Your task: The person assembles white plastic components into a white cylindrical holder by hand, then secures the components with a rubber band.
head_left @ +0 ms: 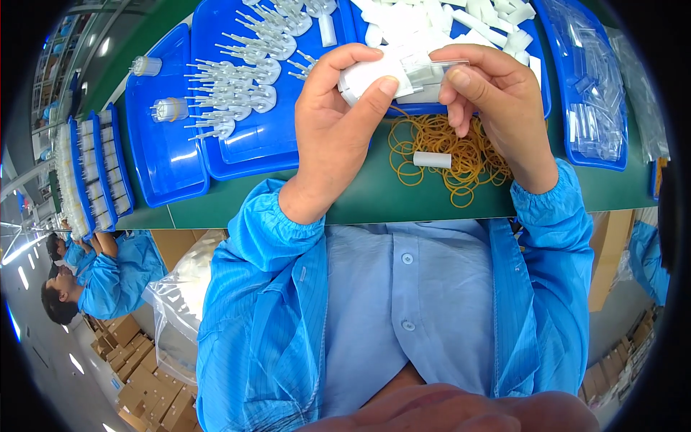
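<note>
My left hand (331, 129) is closed around a white rounded piece (360, 79), thumb on its near face and forefinger along the far side. From its right end juts a clear plastic piece (426, 73), and my right hand (497, 90) pinches the far end of that between thumb and forefinger. Whether the clear piece is a sleeve or a stiff sheet I cannot make out. Both hands hover above the near edge of a blue tray holding white foam-like strips (497, 18). Below them, a tangle of yellow-brown rubber bands (479, 162) lies with a short white cylinder (432, 160) on it.
A blue tray (248, 162) of white pronged parts (241, 86) stands left, beside another tray (169, 191) with two bundles. Right, a blue tray (604, 162) carries clear plastic pieces. Narrow filled trays (108, 165) line the green table's (403, 209) left end. A co-worker (115, 277) sits beyond.
</note>
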`<control>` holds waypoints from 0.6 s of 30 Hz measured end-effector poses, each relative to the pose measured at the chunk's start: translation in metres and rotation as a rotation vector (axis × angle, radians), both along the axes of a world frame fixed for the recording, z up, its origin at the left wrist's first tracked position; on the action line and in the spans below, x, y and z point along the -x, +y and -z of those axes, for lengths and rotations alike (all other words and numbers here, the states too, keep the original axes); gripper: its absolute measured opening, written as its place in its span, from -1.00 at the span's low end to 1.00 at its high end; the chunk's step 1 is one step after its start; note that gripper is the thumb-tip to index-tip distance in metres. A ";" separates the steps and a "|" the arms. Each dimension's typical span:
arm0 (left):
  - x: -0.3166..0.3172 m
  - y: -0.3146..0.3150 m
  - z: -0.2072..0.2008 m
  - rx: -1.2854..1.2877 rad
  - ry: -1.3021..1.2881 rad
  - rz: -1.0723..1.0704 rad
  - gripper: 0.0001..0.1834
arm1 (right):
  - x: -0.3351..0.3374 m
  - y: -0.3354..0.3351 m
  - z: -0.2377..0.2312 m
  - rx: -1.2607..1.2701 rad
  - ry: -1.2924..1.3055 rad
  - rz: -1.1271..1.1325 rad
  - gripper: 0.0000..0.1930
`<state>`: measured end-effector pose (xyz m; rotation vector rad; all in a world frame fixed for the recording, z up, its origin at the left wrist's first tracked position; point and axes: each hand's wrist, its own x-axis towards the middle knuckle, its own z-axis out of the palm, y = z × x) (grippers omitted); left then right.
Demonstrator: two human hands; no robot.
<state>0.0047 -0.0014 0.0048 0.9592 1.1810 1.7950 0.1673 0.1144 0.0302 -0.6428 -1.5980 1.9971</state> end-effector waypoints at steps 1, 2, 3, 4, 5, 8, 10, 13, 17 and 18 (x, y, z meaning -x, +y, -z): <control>0.000 0.000 -0.001 0.000 0.001 0.000 -0.71 | -0.001 0.000 0.000 0.000 0.001 0.000 -0.76; -0.001 0.000 -0.002 -0.014 0.001 0.026 -0.71 | -0.001 -0.001 -0.001 -0.075 0.001 0.001 -0.76; -0.001 0.000 -0.002 -0.028 0.001 0.051 -0.71 | -0.002 -0.001 0.000 -0.150 0.002 0.001 -0.76; 0.000 -0.001 0.000 -0.028 0.001 0.050 -0.71 | -0.002 -0.001 0.000 -0.150 0.002 0.000 -0.76; 0.002 -0.001 0.002 -0.003 0.052 0.047 -0.71 | -0.003 -0.001 0.001 -0.166 0.007 0.001 -0.76; 0.002 -0.004 0.002 0.037 0.150 0.027 -0.72 | -0.004 -0.001 0.001 -0.176 0.028 0.001 -0.76; 0.002 -0.004 0.000 0.049 0.198 0.010 -0.73 | -0.004 0.000 0.001 -0.174 0.044 0.000 -0.76; 0.004 -0.004 -0.001 -0.009 0.301 -0.004 -0.75 | -0.004 0.000 0.002 -0.182 0.063 0.012 -0.76; 0.005 -0.002 0.000 -0.029 0.323 -0.012 -0.77 | -0.006 -0.001 0.002 -0.188 0.084 0.017 -0.76; 0.006 -0.001 -0.001 -0.040 0.319 0.004 -0.77 | -0.006 0.000 0.002 -0.187 0.090 0.017 -0.76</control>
